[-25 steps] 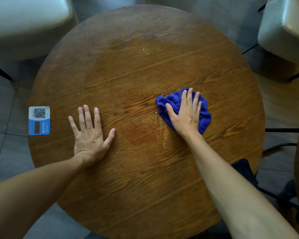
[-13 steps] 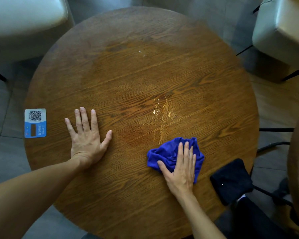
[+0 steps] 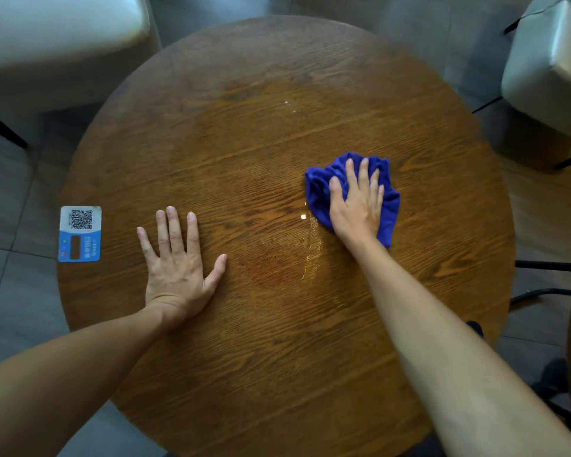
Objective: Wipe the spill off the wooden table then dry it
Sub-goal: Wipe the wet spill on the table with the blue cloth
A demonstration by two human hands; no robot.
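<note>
A round wooden table (image 3: 277,374) fills the view. A crumpled blue cloth (image 3: 388,209) lies right of the table's middle, and my right hand (image 3: 356,202) presses down on it with the fingers spread over the top. A thin wet streak of spill (image 3: 310,258) glistens on the wood just below and left of the cloth, beside a darker damp patch. My left hand (image 3: 178,265) rests flat on the table to the left, palm down, fingers apart, holding nothing.
A blue and white QR-code sticker (image 3: 80,234) sits at the table's left edge. Pale cushioned seats stand at the top left (image 3: 47,44) and top right (image 3: 551,67). Grey floor tiles surround the table, with dark chair legs at the right.
My right hand has pushed the blue cloth away from me, from the near side of the table up over the wet streak. The left hand has stayed put.
</note>
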